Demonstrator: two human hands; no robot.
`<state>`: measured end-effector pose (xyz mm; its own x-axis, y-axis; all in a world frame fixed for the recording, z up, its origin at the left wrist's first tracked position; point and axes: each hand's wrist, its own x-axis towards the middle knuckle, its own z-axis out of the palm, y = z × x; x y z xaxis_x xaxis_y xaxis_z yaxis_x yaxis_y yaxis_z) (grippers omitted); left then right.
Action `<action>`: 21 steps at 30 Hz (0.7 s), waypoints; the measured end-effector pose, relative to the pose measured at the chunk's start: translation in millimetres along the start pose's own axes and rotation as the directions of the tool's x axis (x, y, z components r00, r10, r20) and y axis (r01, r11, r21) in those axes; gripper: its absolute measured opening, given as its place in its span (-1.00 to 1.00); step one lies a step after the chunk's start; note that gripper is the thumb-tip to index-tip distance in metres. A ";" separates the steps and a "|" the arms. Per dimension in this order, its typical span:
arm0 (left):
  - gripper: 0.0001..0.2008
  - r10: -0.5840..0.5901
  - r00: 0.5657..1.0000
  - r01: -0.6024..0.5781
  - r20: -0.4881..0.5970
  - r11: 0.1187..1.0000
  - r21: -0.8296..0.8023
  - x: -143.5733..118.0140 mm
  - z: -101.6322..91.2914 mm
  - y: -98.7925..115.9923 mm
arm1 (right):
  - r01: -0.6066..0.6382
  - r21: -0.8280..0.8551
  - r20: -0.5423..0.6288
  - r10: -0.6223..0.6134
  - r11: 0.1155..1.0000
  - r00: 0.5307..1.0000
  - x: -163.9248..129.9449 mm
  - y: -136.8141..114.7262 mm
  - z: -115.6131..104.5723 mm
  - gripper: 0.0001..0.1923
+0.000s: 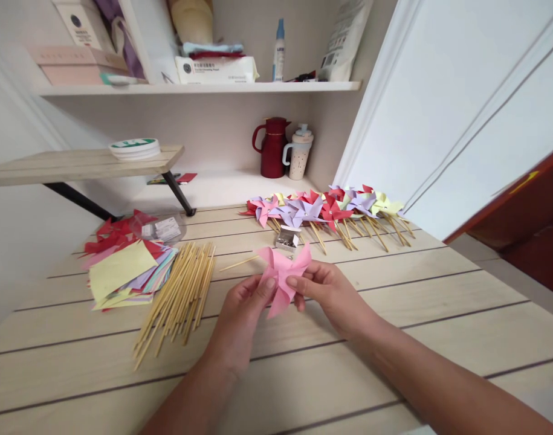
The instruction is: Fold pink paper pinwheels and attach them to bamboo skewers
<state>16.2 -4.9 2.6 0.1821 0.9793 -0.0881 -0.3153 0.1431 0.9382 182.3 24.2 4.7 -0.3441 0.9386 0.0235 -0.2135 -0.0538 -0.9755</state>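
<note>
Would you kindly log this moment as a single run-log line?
left hand: holds pink pinwheel | right hand: pinches same pinwheel | stick pile: left of hands | finished pinwheels: behind

We see a pink paper pinwheel (283, 277), and behind it a row of pinwheels (326, 208) in red, lilac and pale yellow. The paper sheets (126, 272) are yellow, red and pastel (some purple). The sticks (181, 296) are light tan, the jug (272, 148) dark red, the cup (298, 154) white with small dots
</note>
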 end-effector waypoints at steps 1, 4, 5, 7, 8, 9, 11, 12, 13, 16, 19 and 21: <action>-0.70 0.002 1.000 -0.002 -0.001 1.000 0.000 0.4 -0.5 -0.8 | 0.001 0.000 0.008 -0.001 1.000 1.000 -0.1 -0.2 0.3 -0.77; -0.72 0.014 1.000 -0.014 -0.016 1.000 -0.009 1.4 -2.1 -3.2 | 0.002 -0.006 0.020 -0.002 1.000 1.000 -0.4 -1.0 1.1 -0.75; -0.72 0.018 0.999 -0.018 -0.026 1.000 -0.010 1.6 -2.6 -4.0 | -0.001 -0.013 0.021 0.001 1.000 1.000 -0.5 -1.3 1.2 -0.75; -0.72 0.025 0.998 -0.026 -0.060 1.000 -0.003 1.7 -3.7 -5.1 | -0.009 -0.035 0.026 0.010 0.999 1.000 -1.1 -2.2 1.6 -0.73; -0.72 0.030 0.996 -0.030 -0.083 1.000 0.006 1.6 -4.0 -5.3 | -0.014 -0.044 0.029 0.016 0.999 0.999 -1.5 -2.7 1.8 -0.72; -0.72 0.036 0.993 -0.035 -0.108 0.999 0.018 1.5 -4.2 -5.2 | -0.020 -0.052 0.033 0.022 0.998 0.999 -2.0 -3.4 2.0 -0.70; -0.71 0.042 0.988 -0.035 -0.150 0.998 0.048 1.0 -3.9 -4.2 | -0.030 -0.061 0.041 0.033 0.998 0.999 -3.1 -4.5 2.5 -0.68; -0.70 0.039 0.985 -0.029 -0.167 0.998 0.063 0.8 -3.4 -3.4 | -0.036 -0.065 0.045 0.039 0.997 0.998 -3.6 -4.9 2.6 -0.67; -0.69 0.034 0.982 -0.020 -0.183 0.997 0.079 0.7 -3.0 -2.5 | -0.041 -0.071 0.049 0.044 0.997 0.998 -3.9 -5.0 2.7 -0.66; -0.69 0.056 0.971 -0.026 -0.232 0.991 0.130 1.2 -2.9 -0.7 | -0.038 -0.090 0.056 0.044 0.995 0.997 -3.9 -3.3 2.2 -0.63; -0.74 0.186 0.939 -0.113 -0.290 0.961 0.251 2.2 -5.4 -0.7 | 0.000 -0.035 0.067 0.003 0.999 0.998 -3.0 0.1 1.5 -0.56; -0.78 0.289 0.903 -0.164 -0.317 0.915 0.369 1.9 -6.6 -0.5 | 0.024 0.028 0.095 -0.026 0.999 0.995 -2.7 1.1 1.0 -0.48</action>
<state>10.5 -2.2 -0.2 -0.2220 0.9713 0.0859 0.0251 -0.0823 0.9963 182.0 21.2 3.7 -0.4239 0.9030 0.0697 -0.2466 -0.0410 -0.9682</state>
